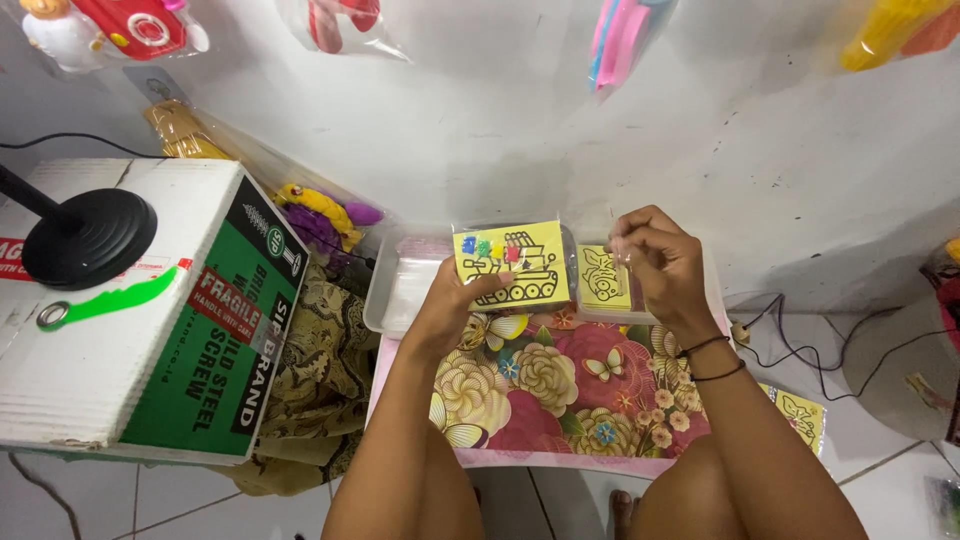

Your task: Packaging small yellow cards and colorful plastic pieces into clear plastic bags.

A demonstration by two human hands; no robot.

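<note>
The yellow card [512, 264] is a flat rectangle printed with a black outline drawing and has a row of small coloured pieces along its top edge, sealed in a clear glossy sleeve. It stands upright over the near edge of a clear plastic tray [400, 285], above the flowered mat. The left hand [447, 310] grips it from the lower left, thumb pressed on the front face and the other fingers hidden behind.

Just right of it, the right hand [662, 262] is curled with its fingertips pinched on the top edge of a thin clear plastic bag [617, 285]; a second yellow card [603, 277], with a fish outline, shows through the bag. Two dark bands circle the right wrist.

Below both hands lies a smooth mat [545, 390] with large pink, cream and yellow flowers and butterflies. Another yellow card [803, 416] lies on the floor tiles at the right, near black cables [800, 360].

To the left sits a corrugated cardboard box [140, 310], white and green, with a round black stand base [88, 237] on top. Patterned cloth [320, 370] lies crumpled beside the box. Bagged plastic toys [320, 215] lean at the white wall.
</note>
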